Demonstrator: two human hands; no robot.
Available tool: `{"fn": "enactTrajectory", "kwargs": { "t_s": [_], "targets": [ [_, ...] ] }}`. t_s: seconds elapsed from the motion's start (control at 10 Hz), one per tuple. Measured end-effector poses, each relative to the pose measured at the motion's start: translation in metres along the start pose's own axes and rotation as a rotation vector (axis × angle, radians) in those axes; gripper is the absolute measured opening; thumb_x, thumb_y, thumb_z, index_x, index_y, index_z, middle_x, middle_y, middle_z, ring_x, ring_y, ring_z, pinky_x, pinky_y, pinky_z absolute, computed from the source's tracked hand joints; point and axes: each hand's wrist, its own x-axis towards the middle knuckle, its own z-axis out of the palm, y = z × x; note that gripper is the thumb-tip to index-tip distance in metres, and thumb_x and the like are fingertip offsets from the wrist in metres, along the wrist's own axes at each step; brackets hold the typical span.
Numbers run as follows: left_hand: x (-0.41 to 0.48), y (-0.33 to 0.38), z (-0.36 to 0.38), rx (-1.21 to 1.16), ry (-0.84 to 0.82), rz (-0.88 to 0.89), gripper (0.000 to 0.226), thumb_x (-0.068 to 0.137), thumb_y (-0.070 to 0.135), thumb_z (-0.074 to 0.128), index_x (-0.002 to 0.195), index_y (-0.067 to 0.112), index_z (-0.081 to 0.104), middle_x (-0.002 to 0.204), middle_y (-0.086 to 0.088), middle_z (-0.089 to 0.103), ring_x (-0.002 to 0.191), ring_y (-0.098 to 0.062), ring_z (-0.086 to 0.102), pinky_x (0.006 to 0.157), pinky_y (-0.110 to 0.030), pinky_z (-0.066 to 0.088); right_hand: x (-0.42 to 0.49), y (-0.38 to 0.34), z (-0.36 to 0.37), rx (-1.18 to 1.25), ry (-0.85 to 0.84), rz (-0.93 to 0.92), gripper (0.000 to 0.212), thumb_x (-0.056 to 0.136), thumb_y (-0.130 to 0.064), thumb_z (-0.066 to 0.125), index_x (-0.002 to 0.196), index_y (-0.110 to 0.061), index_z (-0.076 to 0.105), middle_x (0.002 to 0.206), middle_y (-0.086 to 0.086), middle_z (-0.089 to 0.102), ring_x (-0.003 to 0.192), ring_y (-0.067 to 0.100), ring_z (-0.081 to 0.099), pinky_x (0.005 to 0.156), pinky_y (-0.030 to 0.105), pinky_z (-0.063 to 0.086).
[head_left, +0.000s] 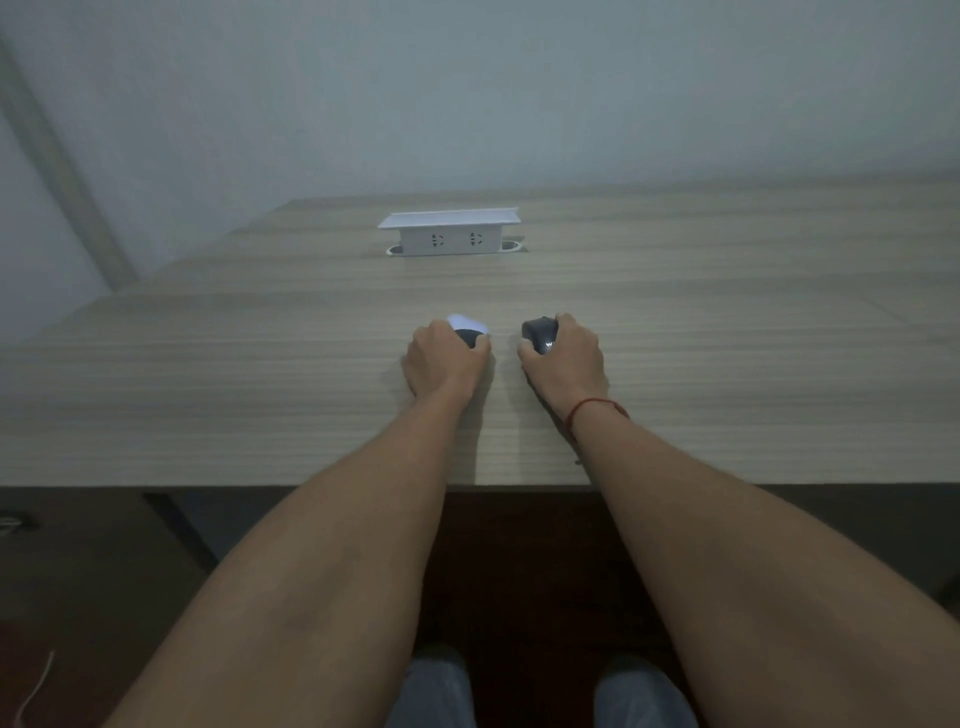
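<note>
A small white-and-black rounded plastic object (469, 332) sits on the table under the left hand (444, 361), whose fingers curl over it and grip it; only its white top and dark side show. Just to its right, apart from it, a dark rounded plastic object with a small lit white mark (540, 335) is clasped by the right hand (563, 358), thumb on its near side. A thin red string bracelet (592, 408) circles the right wrist. Both objects lie mid-table on a light wood-grain laminate tabletop (260, 389). Farther back, a white pop-up power socket box (449, 233) stands raised from the surface. Behind is a plain pale grey wall (519, 93). The room is dim.
</note>
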Motion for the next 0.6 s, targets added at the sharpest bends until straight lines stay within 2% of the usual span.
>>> {"fn": "enactTrajectory", "kwargs": {
  "t_s": [0.2,0.3,0.4,0.5,0.6],
  "targets": [
    [0.001,0.0,0.001,0.001,0.019,0.0,0.047,0.085,0.047,0.061,0.101,0.004,0.064,0.108,-0.013,0.067,0.102,-0.032,0.064,0.085,-0.038,0.05,0.003,0.0,0.003,-0.002,-0.005,0.014,0.041,0.085,-0.04,0.06,0.115,-0.012,0.053,0.116,0.009,0.059,0.103,0.029,0.059,0.073,0.033,0.043],
    [-0.004,-0.002,-0.001,-0.004,0.029,0.011,0.053,0.082,0.054,0.061,0.099,0.004,0.065,0.106,-0.013,0.067,0.1,-0.032,0.064,0.086,-0.04,0.053,-0.004,0.0,-0.002,0.027,0.008,0.013,0.06,0.08,-0.048,0.064,0.124,-0.012,0.045,0.117,0.009,0.059,0.107,0.03,0.058,0.083,0.039,0.051],
    [-0.01,-0.008,-0.002,0.003,0.041,0.035,0.058,0.08,0.061,0.059,0.098,0.006,0.066,0.109,-0.013,0.066,0.106,-0.031,0.06,0.091,-0.041,0.049,-0.012,0.004,-0.008,-0.01,0.002,0.028,0.081,0.07,-0.059,0.066,0.128,-0.008,0.04,0.12,0.011,0.058,0.111,0.03,0.057,0.094,0.045,0.049],
    [-0.027,-0.014,-0.014,0.114,0.032,0.056,0.063,0.078,0.065,0.057,0.11,0.01,0.062,0.121,-0.012,0.057,0.119,-0.029,0.05,0.098,-0.039,0.038,-0.028,0.009,-0.018,-0.188,-0.059,0.01,0.087,0.068,-0.067,0.06,0.127,-0.006,0.046,0.124,0.01,0.057,0.116,0.028,0.054,0.1,0.044,0.044],
    [-0.043,-0.018,-0.024,0.215,-0.057,0.054,0.078,0.076,0.069,0.053,0.127,0.01,0.053,0.133,-0.011,0.052,0.127,-0.029,0.044,0.104,-0.041,0.032,-0.042,0.009,-0.027,-0.375,-0.125,-0.023,0.086,0.075,-0.071,0.048,0.128,-0.004,0.051,0.13,0.014,0.056,0.123,0.031,0.049,0.106,0.043,0.038]
  ]
}}
